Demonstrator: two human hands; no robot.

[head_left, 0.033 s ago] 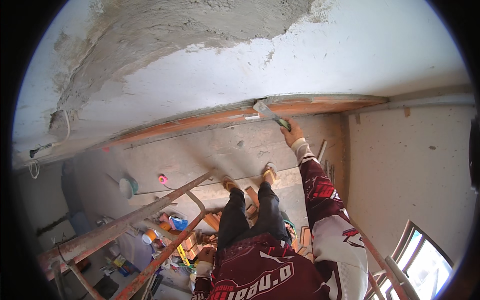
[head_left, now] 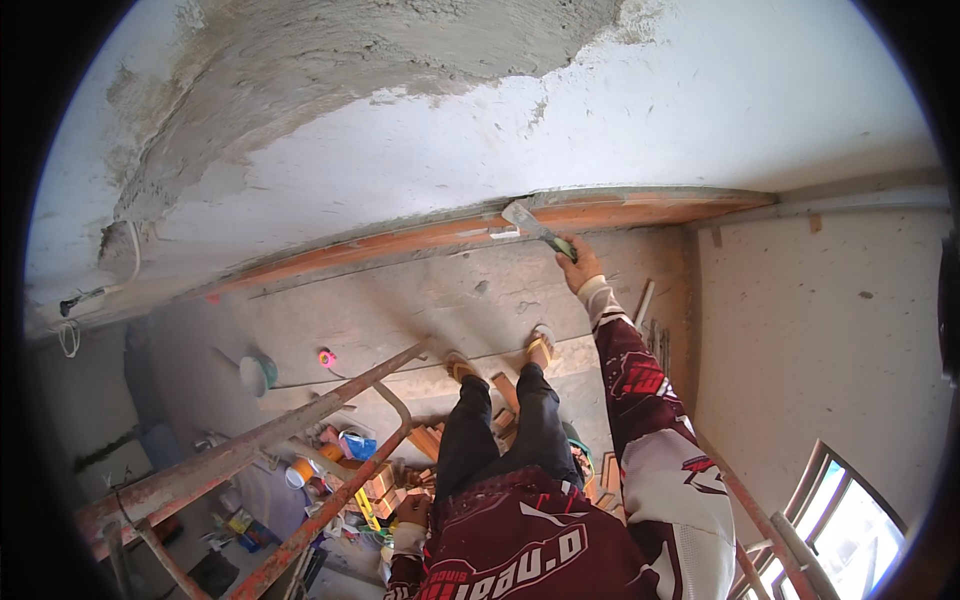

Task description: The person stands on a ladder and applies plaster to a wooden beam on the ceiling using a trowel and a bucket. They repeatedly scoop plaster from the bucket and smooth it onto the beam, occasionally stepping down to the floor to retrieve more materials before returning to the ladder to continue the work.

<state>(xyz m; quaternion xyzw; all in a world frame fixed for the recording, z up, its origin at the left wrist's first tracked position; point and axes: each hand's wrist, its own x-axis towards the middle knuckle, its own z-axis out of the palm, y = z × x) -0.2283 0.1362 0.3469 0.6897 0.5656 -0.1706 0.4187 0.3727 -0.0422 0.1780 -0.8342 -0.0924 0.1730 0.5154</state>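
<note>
My right hand (head_left: 580, 266) is closed around the green and dark handle of a putty knife (head_left: 528, 220), with my arm stretched forward. The knife's flat, pale-smeared blade points up and left, at the orange-red strip (head_left: 620, 212) along the wall's lower edge; whether it touches cannot be made out. Just beside the blade is a small white patch (head_left: 504, 232) on that strip. My left hand (head_left: 413, 509) hangs low by my left hip, its fingers mostly hidden. Rough grey mortar (head_left: 380, 50) covers the upper part of the white wall (head_left: 640, 130).
Rusty scaffold rails (head_left: 250, 440) stand at my left, with another rail (head_left: 765, 510) at my right. Brick pieces (head_left: 425, 442), a pink tape measure (head_left: 326, 358) and a green-rimmed bucket (head_left: 258, 374) lie below. A cable (head_left: 135, 255) sticks out of the wall.
My right hand and the putty knife have shifted slightly to the left. My left hand stays where it was.
</note>
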